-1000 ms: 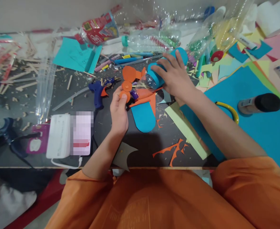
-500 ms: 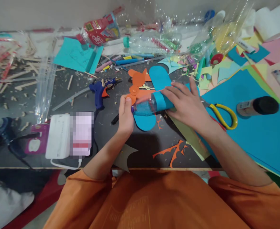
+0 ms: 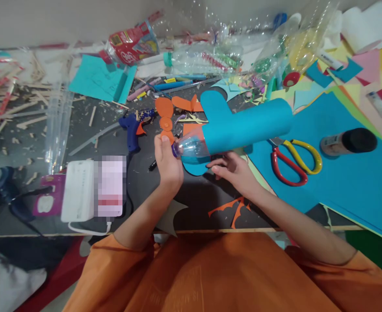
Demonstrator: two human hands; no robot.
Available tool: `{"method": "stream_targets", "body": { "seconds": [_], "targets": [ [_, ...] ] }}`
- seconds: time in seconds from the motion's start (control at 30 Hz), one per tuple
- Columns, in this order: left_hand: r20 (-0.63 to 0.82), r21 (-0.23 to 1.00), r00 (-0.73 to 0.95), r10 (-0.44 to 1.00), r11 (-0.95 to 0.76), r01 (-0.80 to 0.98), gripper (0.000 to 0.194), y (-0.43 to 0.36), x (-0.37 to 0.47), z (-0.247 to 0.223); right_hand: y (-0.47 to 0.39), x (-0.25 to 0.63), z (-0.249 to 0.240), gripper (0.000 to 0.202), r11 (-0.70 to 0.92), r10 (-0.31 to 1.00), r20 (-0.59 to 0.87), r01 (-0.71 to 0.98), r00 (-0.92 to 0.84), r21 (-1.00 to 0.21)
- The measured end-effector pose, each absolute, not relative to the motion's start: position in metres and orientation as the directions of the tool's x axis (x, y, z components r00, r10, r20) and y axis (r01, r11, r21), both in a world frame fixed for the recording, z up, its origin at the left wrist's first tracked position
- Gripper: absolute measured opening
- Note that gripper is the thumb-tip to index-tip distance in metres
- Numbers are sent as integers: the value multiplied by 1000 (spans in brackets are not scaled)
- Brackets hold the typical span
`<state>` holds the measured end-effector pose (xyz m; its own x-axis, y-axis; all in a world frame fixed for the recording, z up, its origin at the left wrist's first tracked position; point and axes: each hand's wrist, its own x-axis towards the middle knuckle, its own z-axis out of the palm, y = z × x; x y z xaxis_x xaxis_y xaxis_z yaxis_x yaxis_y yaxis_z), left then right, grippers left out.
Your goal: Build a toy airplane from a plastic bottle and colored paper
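The blue-wrapped bottle [image 3: 243, 128] lies between the two hands, over the middle of the worktop [image 3: 199, 216]. Its long axis runs across the view on a slight slant: the clear neck, with a purple cap [image 3: 175, 150], points left and a little toward the person, while the wrapped end points right and slightly away. A rounded blue wing [image 3: 215, 106] juts from the far side, and another rounded blue piece [image 3: 195, 169] shows beneath the near side.

The left hand [image 3: 169, 167] is at the cap end, thumb and fingers pinching the lower part of an orange propeller [image 3: 166, 124]. The right hand [image 3: 233, 171] is beneath the bottle's near side, its fingers loosely bent and parted from the thumb; whether they touch the bottle is unclear. Right of it, scissors [image 3: 275, 165] rest on a blue sheet [image 3: 340, 195], handles toward the person. A blue glue gun [image 3: 132, 130] lies left of the propeller.
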<state>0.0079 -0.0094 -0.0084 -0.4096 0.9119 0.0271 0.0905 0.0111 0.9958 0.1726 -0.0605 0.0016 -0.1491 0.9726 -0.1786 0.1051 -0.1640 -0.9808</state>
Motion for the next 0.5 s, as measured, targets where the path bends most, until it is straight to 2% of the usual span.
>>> {"method": "stream_targets", "body": {
  "seconds": [0.07, 0.2, 0.37, 0.5],
  "targets": [
    [6, 998, -410, 912, 18, 56, 39, -10, 10, -8, -53, 165, -2, 43, -280, 956, -266, -113, -121, -953],
    [-79, 996, -333, 940, 59, -69, 37, -12, 15, -7, -43, 158, -5, 58, -314, 948, -302, -434, -98, -844],
    [-59, 982, -286, 956, 4, -190, 37, -5, 8, -10, -37, 167, -5, 59, -238, 963, -267, -528, -22, -815],
    [47, 991, -312, 949, -83, -105, 40, 1, -5, -14, -30, 181, -6, 48, -194, 968, -251, -543, 32, -817]
  ]
}}
